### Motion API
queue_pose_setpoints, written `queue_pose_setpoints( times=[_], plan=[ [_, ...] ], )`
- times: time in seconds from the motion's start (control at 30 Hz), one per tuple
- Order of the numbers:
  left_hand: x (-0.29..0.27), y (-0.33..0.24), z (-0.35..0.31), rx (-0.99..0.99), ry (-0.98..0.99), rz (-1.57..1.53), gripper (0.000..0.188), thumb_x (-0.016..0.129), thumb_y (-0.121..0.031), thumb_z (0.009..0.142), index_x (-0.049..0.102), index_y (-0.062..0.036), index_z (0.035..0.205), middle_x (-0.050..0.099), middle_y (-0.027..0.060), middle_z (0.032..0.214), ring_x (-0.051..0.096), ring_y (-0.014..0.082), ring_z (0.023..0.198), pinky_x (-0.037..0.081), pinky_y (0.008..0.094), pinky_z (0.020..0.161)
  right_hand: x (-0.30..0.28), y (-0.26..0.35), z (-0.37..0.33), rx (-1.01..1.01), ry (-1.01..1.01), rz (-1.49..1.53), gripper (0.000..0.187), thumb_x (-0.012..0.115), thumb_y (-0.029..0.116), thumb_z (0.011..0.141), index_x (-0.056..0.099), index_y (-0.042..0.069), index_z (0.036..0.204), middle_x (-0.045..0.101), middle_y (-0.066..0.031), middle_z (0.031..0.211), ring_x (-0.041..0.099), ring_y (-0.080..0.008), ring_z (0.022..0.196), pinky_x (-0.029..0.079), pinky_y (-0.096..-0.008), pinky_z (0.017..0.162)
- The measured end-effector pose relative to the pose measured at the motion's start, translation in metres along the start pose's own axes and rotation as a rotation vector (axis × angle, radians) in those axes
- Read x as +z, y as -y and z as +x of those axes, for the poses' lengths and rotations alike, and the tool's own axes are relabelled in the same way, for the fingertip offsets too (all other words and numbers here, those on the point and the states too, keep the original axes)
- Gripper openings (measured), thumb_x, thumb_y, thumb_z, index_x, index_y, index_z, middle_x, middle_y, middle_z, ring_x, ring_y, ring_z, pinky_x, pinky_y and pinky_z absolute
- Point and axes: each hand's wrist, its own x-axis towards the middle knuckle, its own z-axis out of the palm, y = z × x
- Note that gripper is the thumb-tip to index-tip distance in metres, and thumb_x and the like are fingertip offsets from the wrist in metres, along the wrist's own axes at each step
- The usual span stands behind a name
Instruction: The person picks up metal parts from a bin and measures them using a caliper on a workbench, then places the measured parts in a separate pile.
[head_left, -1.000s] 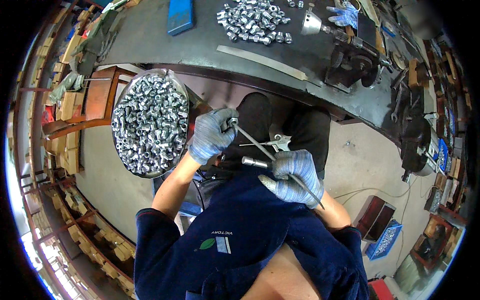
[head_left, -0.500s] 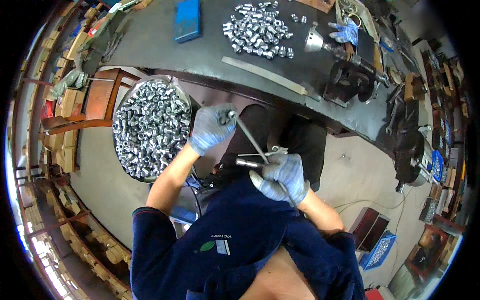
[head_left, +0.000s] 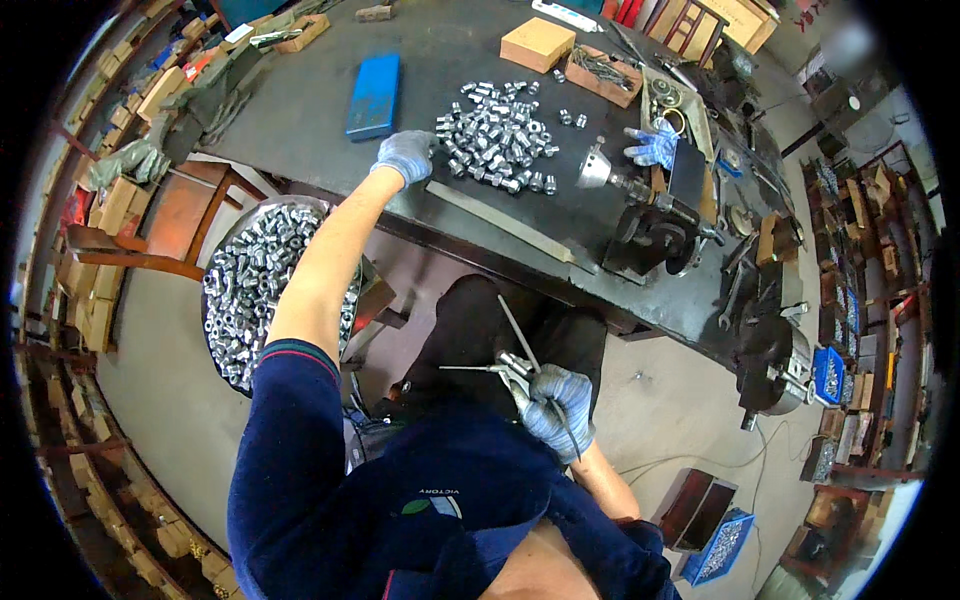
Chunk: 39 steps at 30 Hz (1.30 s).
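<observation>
My left hand (head_left: 406,157), in a blue-grey glove, reaches over the bench to the left edge of a pile of small shiny metal fittings (head_left: 495,140). Its fingers are curled; whatever they may hold is hidden. Close to my lap, my right hand (head_left: 558,410), gloved alike, is closed round a long slim metal rod (head_left: 518,328) that slants up and left out of the fist. At the same hand's fingertips is a second metal tool (head_left: 515,371), with a thin shaft pointing left; its kind is unclear.
A round tub of metal fittings (head_left: 245,300) stands left of my legs, by a wooden chair (head_left: 185,215). The bench bears a blue box (head_left: 373,97), a flat metal bar (head_left: 500,222), a chuck fixture (head_left: 640,210), a spare glove (head_left: 652,145) and a vise (head_left: 775,370).
My left hand has left the rod's upper end and moved up to the fittings pile on the bench. My right hand still holds the rod. The view has shifted, showing more of the bench.
</observation>
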Motion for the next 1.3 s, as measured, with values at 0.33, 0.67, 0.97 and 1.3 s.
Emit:
queue_pose_setpoints(
  times=[0.33,0.67,0.97,1.3],
  plan=[
    [-0.019,0.057,-0.039,0.098,-0.042,-0.356,0.046,0.061,-0.022,0.076,0.057,-0.0057,0.119,0.064,0.0165,0.106,0.062,0.0296,0.099,0.047,0.0374,0.087,0.005,-0.002,0.001,0.015,-0.026,0.122,0.026,0.071,0.0,0.065,0.048,0.01,0.055,0.047,-0.009,0.053,0.047,-0.0255,0.047,0.037,-0.0331,0.045],
    [-0.035,0.129,-0.171,-0.039,0.14,0.059,0.033,0.057,-0.021,0.078,0.064,-0.0114,0.109,0.064,0.0142,0.107,0.06,0.0302,0.101,0.046,0.038,0.09,0.015,-0.001,0.006,0.017,0.04,0.22,0.032,0.074,0.006,0.065,0.044,0.01,0.053,0.047,-0.0106,0.053,0.049,-0.0269,0.047,0.039,-0.0322,0.046],
    [0.017,0.129,-0.147,-0.058,0.271,0.35,0.027,0.057,-0.016,0.076,0.068,-0.0174,0.1,0.066,0.0117,0.104,0.061,0.0294,0.102,0.049,0.0411,0.085,0.012,-0.006,-0.005,0.071,0.036,0.128,0.034,0.075,0.008,0.064,0.044,0.011,0.052,0.048,-0.0114,0.054,0.051,-0.0287,0.049,0.041,-0.0334,0.048],
    [-0.018,0.076,-0.215,-0.091,-0.054,-0.768,0.032,0.068,-0.02,0.081,0.064,-0.003,0.108,0.068,0.0136,0.099,0.065,0.0179,0.087,0.05,0.0304,0.079,0.017,-0.002,0.002,0.015,0.05,0.153,0.034,0.075,0.011,0.065,0.044,0.009,0.051,0.045,-0.0106,0.052,0.048,-0.0274,0.048,0.039,-0.0339,0.047]
  ],
)
